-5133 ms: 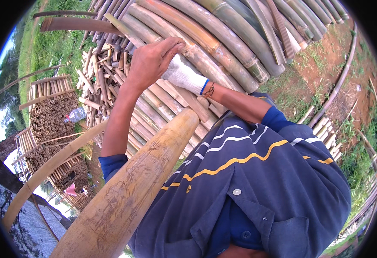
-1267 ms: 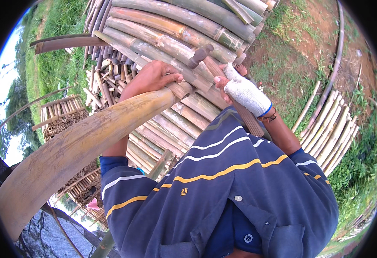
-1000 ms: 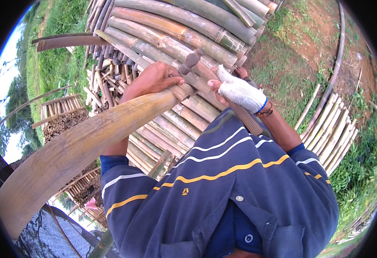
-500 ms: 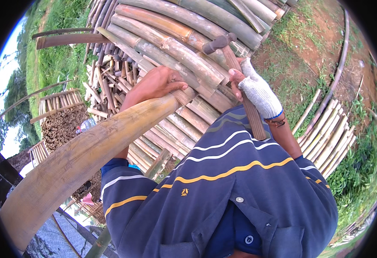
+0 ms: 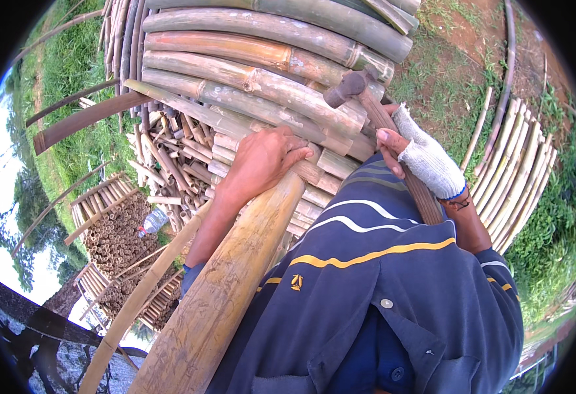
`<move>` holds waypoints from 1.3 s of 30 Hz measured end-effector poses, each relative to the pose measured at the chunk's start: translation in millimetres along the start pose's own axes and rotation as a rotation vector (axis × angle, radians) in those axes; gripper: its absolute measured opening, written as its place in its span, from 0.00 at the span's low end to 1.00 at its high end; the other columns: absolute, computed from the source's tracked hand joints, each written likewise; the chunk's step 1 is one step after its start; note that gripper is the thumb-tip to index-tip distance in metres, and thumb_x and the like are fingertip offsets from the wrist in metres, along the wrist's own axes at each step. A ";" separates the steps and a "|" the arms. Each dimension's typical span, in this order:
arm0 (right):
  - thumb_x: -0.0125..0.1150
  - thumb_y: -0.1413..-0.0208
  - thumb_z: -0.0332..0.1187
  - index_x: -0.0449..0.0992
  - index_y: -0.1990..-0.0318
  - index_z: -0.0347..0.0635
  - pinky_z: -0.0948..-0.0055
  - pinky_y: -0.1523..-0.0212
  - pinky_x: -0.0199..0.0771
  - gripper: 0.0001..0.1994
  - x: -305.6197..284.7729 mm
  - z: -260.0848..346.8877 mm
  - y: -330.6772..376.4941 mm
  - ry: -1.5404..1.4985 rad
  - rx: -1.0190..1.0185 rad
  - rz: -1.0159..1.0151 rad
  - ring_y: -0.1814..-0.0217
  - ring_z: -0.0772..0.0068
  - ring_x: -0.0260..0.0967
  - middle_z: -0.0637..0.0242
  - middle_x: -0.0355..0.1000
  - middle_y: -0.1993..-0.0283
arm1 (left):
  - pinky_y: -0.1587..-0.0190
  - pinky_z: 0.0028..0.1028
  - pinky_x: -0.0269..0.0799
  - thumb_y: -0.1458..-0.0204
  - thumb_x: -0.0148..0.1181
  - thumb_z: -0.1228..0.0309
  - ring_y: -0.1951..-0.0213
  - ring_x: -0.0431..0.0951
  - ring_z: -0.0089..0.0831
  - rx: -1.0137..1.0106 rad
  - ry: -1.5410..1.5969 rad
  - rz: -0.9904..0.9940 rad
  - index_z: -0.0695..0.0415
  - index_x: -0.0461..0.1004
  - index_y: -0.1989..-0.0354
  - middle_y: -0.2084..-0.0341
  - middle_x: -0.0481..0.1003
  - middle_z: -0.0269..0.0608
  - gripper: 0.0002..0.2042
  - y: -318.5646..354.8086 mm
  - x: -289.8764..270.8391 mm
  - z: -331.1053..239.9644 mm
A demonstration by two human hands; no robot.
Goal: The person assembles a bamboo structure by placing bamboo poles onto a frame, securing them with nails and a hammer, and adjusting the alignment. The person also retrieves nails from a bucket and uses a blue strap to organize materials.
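Note:
My bare left hand (image 5: 265,161) is closed over the upper end of a thick yellow-brown bamboo pole (image 5: 225,279). The pole slants down to the lower edge, beside my body. A small pale piece of wood (image 5: 309,172) shows at that end, just below my thumb; whether it is separate from the pole I cannot tell. In my right hand (image 5: 409,148), which wears a white knitted glove with bare fingertips, is a hammer (image 5: 426,197) held by its wooden handle. Its dark metal head (image 5: 348,88) points up and left, apart from the pole.
Thick bamboo poles (image 5: 235,49) lie stacked ahead. Short offcuts (image 5: 176,151) are heaped left of my left hand, with bundled bamboo (image 5: 114,243) and a plastic bottle (image 5: 152,222) beyond. A thin bamboo strip (image 5: 137,292) runs left of the pole. Pale poles (image 5: 518,171) lie right.
The bamboo pole has swung from the left to a steeper slant nearer my body. My left hand has moved right and slightly down with its end; the hammer has shifted a little right and down.

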State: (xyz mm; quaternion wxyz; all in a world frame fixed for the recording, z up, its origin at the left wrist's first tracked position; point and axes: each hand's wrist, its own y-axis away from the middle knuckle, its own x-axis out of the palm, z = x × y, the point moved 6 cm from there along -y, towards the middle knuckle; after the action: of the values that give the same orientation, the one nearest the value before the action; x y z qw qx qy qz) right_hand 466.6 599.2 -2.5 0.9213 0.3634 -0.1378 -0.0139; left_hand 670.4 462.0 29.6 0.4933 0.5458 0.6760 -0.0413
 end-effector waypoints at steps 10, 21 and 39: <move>0.55 0.28 0.46 0.65 0.36 0.41 0.84 0.79 0.57 0.22 2.3 11.0 13.7 -0.063 -0.031 -0.202 0.82 0.89 0.59 0.78 0.62 0.78 | 0.63 0.44 0.71 0.42 0.67 0.61 0.67 0.79 0.50 -0.042 0.037 -0.011 0.55 0.87 0.60 0.72 0.77 0.48 0.11 -0.6 0.4 7.2; 0.57 0.29 0.49 0.61 0.32 0.37 0.85 0.76 0.61 0.29 3.7 32.5 11.4 0.005 -0.049 -0.138 0.81 0.89 0.61 0.78 0.62 0.76 | 0.64 0.43 0.72 0.44 0.69 0.62 0.69 0.79 0.50 -0.049 0.054 -0.045 0.56 0.87 0.63 0.72 0.77 0.48 0.11 0.4 -3.7 8.5; 0.56 0.28 0.48 0.61 0.33 0.44 0.80 0.74 0.64 0.25 38.9 -8.1 6.7 0.189 0.087 0.109 0.79 0.84 0.62 0.76 0.63 0.76 | 0.64 0.40 0.73 0.41 0.67 0.64 0.69 0.79 0.50 -0.014 0.207 -0.013 0.61 0.85 0.60 0.70 0.79 0.49 0.12 3.7 -4.8 15.9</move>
State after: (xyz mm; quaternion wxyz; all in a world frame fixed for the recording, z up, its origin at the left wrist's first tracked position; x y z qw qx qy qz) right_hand 505.6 604.7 5.9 0.9129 0.3946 -0.0706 0.0766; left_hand 682.7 450.7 26.7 0.4243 0.5393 0.7272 0.0166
